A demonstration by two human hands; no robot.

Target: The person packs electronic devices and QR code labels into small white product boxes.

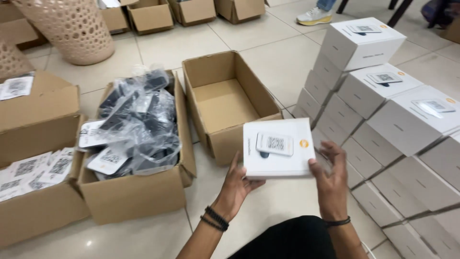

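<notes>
White square cardboard box (279,148) with a small orange dot on its lid sits level between both hands above the tiled floor (268,48). From the head view, the left hand (236,184) supports its lower left corner, fingers (249,183) curled under and gripping it; the right hand (330,180) clamps its right edge. Just beyond the fingers stands an open, empty brown cardboard carton (225,103). Left of the fingers, another brown carton (139,182) holds dark items in clear plastic bags. Right of the fingers rises a stack of matching white boxes (383,124).
</notes>
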